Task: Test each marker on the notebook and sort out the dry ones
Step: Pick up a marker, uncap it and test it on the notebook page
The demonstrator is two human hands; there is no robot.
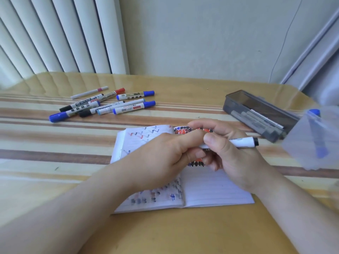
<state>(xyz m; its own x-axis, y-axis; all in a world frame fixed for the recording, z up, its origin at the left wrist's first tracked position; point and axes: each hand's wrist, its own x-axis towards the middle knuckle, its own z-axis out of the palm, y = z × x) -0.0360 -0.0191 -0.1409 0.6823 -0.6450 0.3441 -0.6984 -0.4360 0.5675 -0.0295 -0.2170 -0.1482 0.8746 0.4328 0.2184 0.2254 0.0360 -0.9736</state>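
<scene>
Both hands meet over the open notebook (211, 187), which lies flat on the striped table (55, 180), spine running away from the viewer. Its pages carry rows of red, blue and black test scribbles.

Right hand (233, 154) grips a white-barrelled marker (242, 142) with curled fingers and thumb. Marker's long axis lies nearly level, left to right across the notebook; its black end points right, toward the boxes. Left hand (165, 154) is closed on the marker's left end, thumb and fingers pinching there; that end is hidden by the fingers, so cap or tip cannot be told.

Far left on the table: a loose pile of markers (106, 105), blue, black and red caps, mostly lying left to right with slight tilts. One thin white pen (89, 92) lies just behind them.

Right side: a dark translucent box (238, 103) holding several markers. Nearer, at the frame edge, a blurred clear container (302, 153) with a blue-capped marker (317, 134) standing in it.
</scene>
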